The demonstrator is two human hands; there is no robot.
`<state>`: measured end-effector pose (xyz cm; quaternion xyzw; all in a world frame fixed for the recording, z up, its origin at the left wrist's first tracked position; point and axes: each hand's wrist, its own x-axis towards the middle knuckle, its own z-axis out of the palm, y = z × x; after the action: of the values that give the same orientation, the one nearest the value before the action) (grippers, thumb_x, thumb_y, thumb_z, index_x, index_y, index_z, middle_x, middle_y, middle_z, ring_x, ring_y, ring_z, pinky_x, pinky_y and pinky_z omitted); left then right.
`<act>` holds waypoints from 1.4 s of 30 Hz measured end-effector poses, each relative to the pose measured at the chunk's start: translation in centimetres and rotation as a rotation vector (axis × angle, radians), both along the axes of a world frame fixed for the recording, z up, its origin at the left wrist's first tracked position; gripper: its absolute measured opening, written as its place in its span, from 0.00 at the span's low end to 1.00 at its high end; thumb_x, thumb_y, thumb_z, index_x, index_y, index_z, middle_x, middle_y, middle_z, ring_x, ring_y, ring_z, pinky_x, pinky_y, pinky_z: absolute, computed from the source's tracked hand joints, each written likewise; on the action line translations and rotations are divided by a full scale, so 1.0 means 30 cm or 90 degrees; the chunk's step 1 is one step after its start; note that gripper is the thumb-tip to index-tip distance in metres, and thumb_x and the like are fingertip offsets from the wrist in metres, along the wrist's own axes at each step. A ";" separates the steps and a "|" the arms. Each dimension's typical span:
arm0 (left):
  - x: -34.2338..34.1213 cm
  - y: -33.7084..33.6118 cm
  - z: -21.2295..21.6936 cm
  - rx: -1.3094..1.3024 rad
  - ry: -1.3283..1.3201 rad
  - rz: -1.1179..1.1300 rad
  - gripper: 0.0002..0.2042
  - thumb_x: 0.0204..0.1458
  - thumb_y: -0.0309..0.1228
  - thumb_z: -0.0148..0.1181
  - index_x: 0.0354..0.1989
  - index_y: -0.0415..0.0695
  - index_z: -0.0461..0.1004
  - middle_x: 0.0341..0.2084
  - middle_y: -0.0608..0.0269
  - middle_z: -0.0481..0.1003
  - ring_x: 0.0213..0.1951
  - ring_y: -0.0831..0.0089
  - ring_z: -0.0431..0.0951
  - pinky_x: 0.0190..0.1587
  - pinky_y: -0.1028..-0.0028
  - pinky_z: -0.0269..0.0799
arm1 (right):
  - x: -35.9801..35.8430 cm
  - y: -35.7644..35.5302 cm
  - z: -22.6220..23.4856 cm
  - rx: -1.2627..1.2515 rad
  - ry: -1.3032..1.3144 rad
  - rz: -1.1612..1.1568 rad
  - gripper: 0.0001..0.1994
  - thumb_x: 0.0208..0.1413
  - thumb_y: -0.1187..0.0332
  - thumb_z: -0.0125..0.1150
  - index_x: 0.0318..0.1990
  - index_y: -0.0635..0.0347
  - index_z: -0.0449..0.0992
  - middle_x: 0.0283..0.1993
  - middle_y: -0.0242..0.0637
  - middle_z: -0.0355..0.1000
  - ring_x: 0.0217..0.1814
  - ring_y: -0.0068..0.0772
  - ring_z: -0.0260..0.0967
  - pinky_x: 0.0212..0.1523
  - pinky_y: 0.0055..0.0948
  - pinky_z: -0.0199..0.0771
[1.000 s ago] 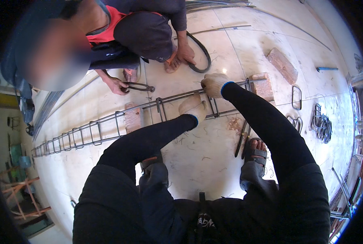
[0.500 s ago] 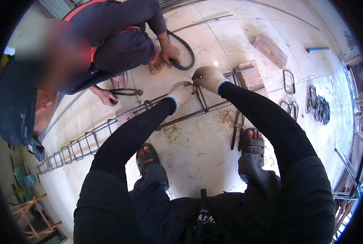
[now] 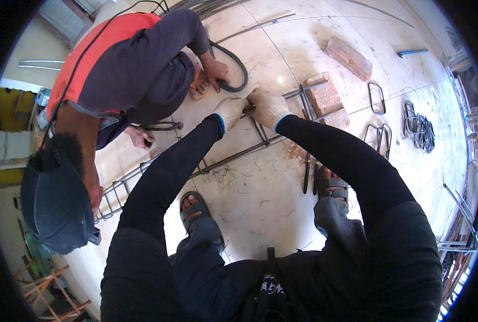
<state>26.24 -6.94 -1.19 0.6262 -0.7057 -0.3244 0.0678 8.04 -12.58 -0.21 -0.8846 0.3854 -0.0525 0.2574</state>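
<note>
A long steel rebar cage point(image 3: 264, 141) with rectangular stirrups lies across the floor in front of me. My left hand point(image 3: 230, 112), in a cream knitted glove, has its fingers closed at the cage's far upper bar. Against it, my right hand point(image 3: 268, 108), gloved alike, is closed too, fingers pinched at a stirrup joint. Whatever lies between the fingertips is hidden by the gloves. Below my right forearm, a tool with two dark handles point(image 3: 306, 174) rests by my right foot.
A co-worker point(image 3: 137, 70) crouches at left, one hand by dark pincers point(image 3: 164, 126), the other at a black loop point(image 3: 241, 64). Bricks point(image 3: 349, 58) lie beyond; another brick point(image 3: 324, 94) sits under the cage's end. Loose stirrups point(image 3: 376, 98) and a stirrup pile point(image 3: 420, 129) lie right.
My hands have come together at the bar; the right one has turned and moved slightly left. The co-worker's head has lowered and shifted, showing more of the red-backed shirt.
</note>
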 end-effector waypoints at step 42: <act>-0.245 0.151 -0.075 -0.323 -0.032 0.233 0.15 0.63 0.46 0.56 0.38 0.48 0.82 0.36 0.54 0.83 0.41 0.52 0.83 0.44 0.57 0.78 | 0.186 -0.199 0.012 -0.073 0.203 0.253 0.14 0.50 0.61 0.72 0.35 0.64 0.88 0.38 0.52 0.84 0.42 0.52 0.85 0.43 0.47 0.84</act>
<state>18.87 -2.41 -3.43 0.7138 -0.6411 -0.1049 0.2617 13.63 -18.54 0.16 -0.9531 0.2360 0.1175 0.1484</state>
